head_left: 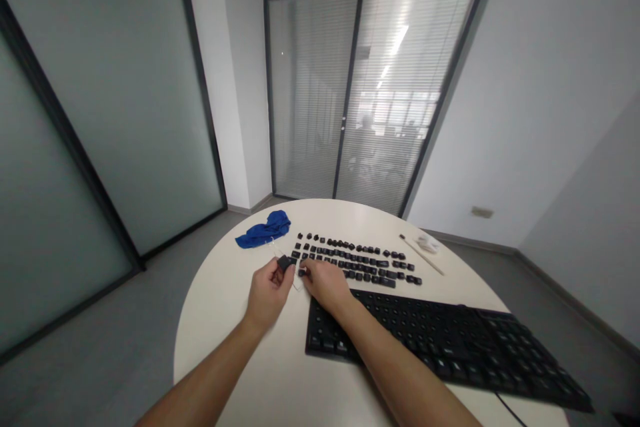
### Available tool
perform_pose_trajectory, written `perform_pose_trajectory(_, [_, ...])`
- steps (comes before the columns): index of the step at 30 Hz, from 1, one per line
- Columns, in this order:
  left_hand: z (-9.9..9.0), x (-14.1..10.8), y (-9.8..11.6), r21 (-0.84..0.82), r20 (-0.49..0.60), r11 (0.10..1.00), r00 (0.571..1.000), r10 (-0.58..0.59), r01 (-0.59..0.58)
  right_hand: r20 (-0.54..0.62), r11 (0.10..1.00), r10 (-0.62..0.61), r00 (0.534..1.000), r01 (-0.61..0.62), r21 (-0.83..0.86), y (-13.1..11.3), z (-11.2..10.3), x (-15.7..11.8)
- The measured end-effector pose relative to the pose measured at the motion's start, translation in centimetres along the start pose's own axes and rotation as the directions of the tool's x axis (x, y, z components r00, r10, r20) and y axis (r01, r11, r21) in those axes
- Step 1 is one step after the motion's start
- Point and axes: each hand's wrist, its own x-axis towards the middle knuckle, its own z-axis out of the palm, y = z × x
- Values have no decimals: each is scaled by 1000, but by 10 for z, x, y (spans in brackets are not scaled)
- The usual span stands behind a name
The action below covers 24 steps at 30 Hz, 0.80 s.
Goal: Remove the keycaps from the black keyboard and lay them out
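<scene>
My left hand (271, 285) is closed on a black keycap (285, 263), held just above the table. Beside it on the right, my right hand (323, 279) is pinched over the left end of the rows of loose keycaps (354, 267), with a small black keycap (302, 273) at its fingertips. A thin wire tool (273, 244) lies partly behind my left hand. The black keyboard (425, 330) lies below and to the right, many of its key positions bare, under my right forearm.
A blue cloth (264, 229) lies crumpled at the back left of the round white table (210, 320). At the back right are a thin brush (423, 253) and a small clear-and-white item (428, 244). A black cable (510, 408) runs off the near edge.
</scene>
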Motion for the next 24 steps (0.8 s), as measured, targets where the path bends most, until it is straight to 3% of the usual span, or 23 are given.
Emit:
perform_pose_trajectory(7, [2,0,-2,-23,35,1000,999,4,-3,1,1000,-11,1000,11,24,1,-12,-4])
perform_pose_trajectory(10, [5,-1,-2,-30,132,1000,991,3,1,-1,999,-29,1000,29,33,8,-30,-12])
perform_pose_trajectory(14, [10,-6,0,-58,342,998,939,28,-9,30,996,-51,998,48,80,27,-60,-32])
perform_pose_trajectory(17, [15,-11,3,-45,431,999,902,26,-8,92,979,-120,989,103,174,45,-78,-53])
perform_pose_trajectory(24, [32,-25,25,-35,546,992,829,117,-117,194,927,-162,967,82,367,75,-80,-96])
